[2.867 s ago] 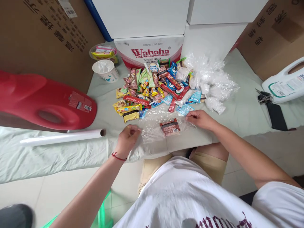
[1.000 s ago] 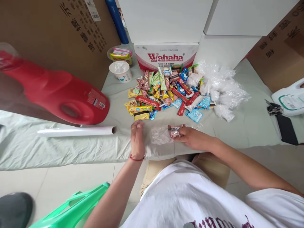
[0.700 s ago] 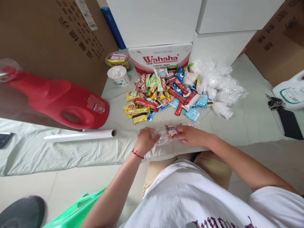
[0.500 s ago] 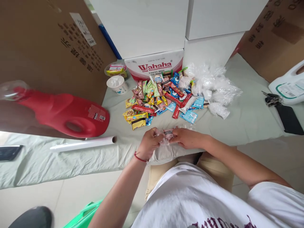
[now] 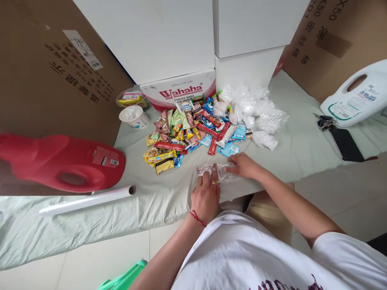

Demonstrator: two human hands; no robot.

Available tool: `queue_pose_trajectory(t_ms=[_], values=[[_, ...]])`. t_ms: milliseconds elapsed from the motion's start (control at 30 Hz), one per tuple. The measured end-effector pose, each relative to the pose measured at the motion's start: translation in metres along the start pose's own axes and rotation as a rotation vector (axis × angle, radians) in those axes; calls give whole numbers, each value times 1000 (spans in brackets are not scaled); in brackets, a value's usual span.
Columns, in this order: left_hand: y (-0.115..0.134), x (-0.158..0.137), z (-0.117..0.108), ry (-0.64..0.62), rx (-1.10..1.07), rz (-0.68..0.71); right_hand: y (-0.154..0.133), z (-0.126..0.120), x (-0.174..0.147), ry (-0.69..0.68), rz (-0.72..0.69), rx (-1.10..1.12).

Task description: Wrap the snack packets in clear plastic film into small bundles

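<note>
My left hand (image 5: 206,195) lies palm down near the table's front edge, its fingers stretched out over a crinkled clear plastic bag (image 5: 225,173). A pinkish wrapped snack (image 5: 204,169) shows at the fingertips, partly covered by them; its kind is hard to make out. At the bag's right end is my right hand (image 5: 245,165), fingers apart and slightly blurred, the thumb side over the loose plastic. Just beyond the hands spreads a heap of packaged snacks (image 5: 181,137), with a light blue packet (image 5: 229,150) closest to my right fingers.
Crumpled clear bags (image 5: 256,112) pile up right of the snacks. A paper cup (image 5: 134,117), a red jug (image 5: 69,163) and a white roll (image 5: 87,200) are on the left. A white detergent bottle (image 5: 356,94), keys (image 5: 325,122) and a black phone-like object (image 5: 346,144) lie right. Boxes (image 5: 181,86) stand behind.
Both hands were pinching the plastic around the pinkish snack. Now it lies on the table, the left hand flattened over it and the right hand shifted away rightward. The view has turned right.
</note>
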State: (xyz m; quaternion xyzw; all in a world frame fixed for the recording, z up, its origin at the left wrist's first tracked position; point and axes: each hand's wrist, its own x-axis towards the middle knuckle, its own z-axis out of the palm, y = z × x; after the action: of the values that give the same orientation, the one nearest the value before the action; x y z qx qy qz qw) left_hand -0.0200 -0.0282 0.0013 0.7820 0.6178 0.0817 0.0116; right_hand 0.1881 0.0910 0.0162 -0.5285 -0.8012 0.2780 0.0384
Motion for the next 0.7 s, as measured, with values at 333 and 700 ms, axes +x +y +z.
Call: queue_pose_trajectory(t_ms=[333, 700], values=[[-1, -2, 14, 60, 86, 52, -6, 24, -35, 122, 91, 515], [-30, 1, 11, 177, -267, 284, -101, 42, 21, 160, 189, 525]])
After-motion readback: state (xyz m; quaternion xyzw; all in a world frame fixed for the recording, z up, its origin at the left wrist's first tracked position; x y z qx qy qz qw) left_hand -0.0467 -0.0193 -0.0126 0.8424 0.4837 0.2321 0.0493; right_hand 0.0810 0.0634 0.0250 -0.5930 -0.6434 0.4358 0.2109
